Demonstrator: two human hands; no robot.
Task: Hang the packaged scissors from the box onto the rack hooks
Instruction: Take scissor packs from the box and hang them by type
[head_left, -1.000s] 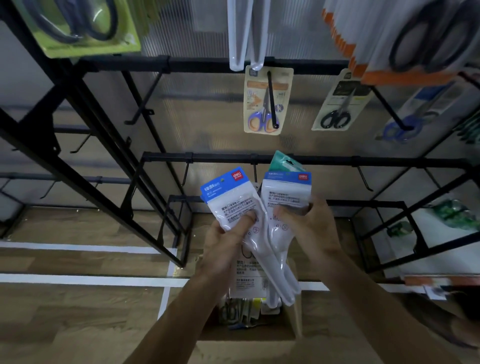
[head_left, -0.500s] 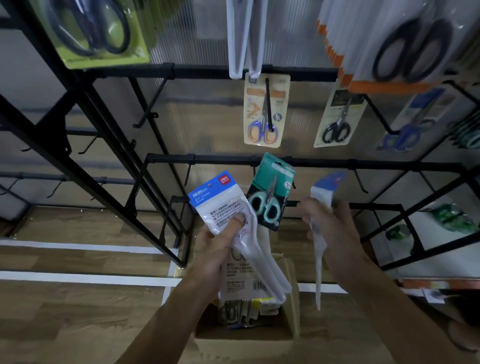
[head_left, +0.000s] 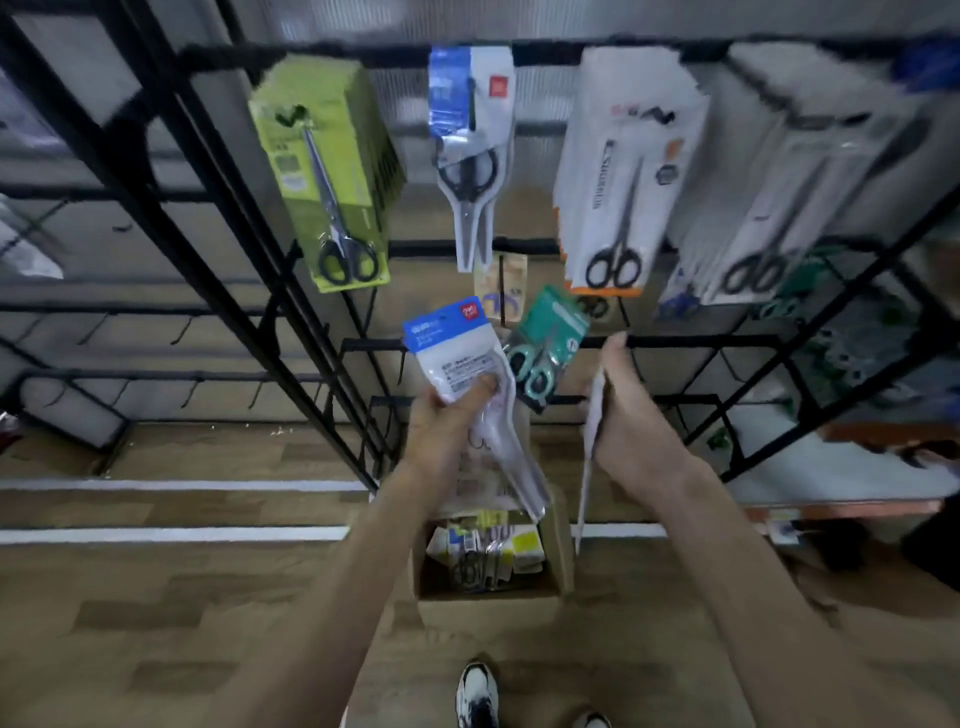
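The left hand grips a white plastic scissors packet with blue header; the right hand pinches another edge-on packet above the brown cardboard box. They look light, slick and bendy, so best held near the header.

At your 11 o'clock: lime-green card pack, black-handled scissors. At 1 o'clock: white card pack edged orange. Centre: white plastic packet with blue header; teal card pack, teal handles; thin white packet. Throughout: black metal rack.
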